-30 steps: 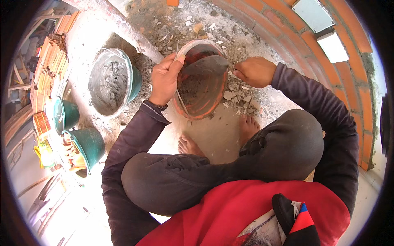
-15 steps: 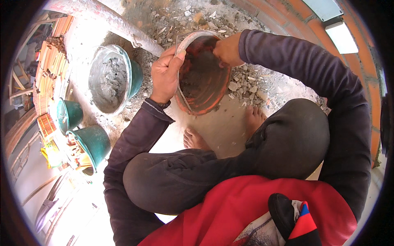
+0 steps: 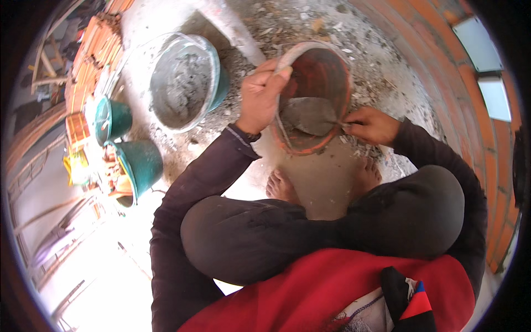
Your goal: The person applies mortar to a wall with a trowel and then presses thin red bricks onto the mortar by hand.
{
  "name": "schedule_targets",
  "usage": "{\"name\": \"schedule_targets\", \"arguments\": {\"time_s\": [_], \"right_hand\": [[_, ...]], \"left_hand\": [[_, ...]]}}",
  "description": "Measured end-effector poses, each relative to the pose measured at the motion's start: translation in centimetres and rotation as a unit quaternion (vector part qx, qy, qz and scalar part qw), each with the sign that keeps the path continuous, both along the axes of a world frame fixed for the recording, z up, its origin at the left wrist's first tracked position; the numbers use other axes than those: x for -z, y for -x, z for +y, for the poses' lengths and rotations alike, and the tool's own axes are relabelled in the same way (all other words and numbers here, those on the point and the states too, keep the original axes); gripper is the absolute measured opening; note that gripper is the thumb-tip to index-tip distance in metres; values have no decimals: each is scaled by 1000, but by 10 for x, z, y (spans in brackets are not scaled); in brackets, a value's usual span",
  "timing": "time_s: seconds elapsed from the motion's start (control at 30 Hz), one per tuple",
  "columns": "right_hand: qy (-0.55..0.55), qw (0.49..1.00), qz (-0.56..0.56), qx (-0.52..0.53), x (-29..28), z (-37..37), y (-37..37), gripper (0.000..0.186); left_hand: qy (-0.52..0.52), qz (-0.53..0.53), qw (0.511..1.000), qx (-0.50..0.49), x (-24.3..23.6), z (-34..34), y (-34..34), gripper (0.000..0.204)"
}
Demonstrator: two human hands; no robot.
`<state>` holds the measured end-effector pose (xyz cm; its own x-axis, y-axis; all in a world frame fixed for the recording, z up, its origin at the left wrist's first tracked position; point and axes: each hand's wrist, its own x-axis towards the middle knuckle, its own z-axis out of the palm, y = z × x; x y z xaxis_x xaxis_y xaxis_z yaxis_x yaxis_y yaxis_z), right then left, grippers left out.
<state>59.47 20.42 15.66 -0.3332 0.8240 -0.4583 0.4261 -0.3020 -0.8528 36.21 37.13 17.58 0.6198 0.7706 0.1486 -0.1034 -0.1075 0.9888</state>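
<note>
A tilted bucket [image 3: 285,141], its inside orange-red and smeared with grey, stands on the floor in front of my bare feet. My left hand [image 3: 260,94] is closed around its left rim. From the right, my right hand [image 3: 373,126] grips a trowel, its fingers hiding most of the handle. The broad grey trowel blade [image 3: 311,115] lies across the bucket's mouth, its tip toward the left. To the left of my left hand is a larger green bucket [image 3: 220,83] holding wet grey mortar [image 3: 188,80].
Two smaller green buckets, one upper [image 3: 119,119] and one lower [image 3: 145,166], are at the left, near stacked orange bricks [image 3: 102,50]. A pale pole [image 3: 232,27] reaches the floor beyond my left hand. Rubble [image 3: 376,83] lies along the brick wall [image 3: 437,72] at the right.
My right hand has come out of the bucket and moved down to the right, bringing the trowel blade into sight. My left hand keeps its hold on the rim. The view has shifted.
</note>
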Motion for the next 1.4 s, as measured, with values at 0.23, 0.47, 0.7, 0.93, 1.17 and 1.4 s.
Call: {"name": "schedule_targets", "arguments": {"time_s": [0.23,0.47,0.7,0.93,1.17,1.4], "right_hand": [[-273,902,-333,-18,-12,-18,-6,21],[-241,933,-269,-5,-32,-6,-11,20],[-60,968,-220,-101,10,14,-16,40],[48,980,-191,-24,-56,49,-18,43],[-192,867,-352,-295,-10,53,-31,37],[-224,899,-267,-266,-17,36,-5,34]], "left_hand": [[42,-7,999,18,3,4,-2,30],[-47,9,999,23,10,-2,-9,31],[-45,6,998,34,9,-3,-18,31],[-65,15,998,17,0,-9,-18,32],[-34,-4,999,19,7,-5,-19,32],[-12,2,999,32,3,-4,-21,37]]}}
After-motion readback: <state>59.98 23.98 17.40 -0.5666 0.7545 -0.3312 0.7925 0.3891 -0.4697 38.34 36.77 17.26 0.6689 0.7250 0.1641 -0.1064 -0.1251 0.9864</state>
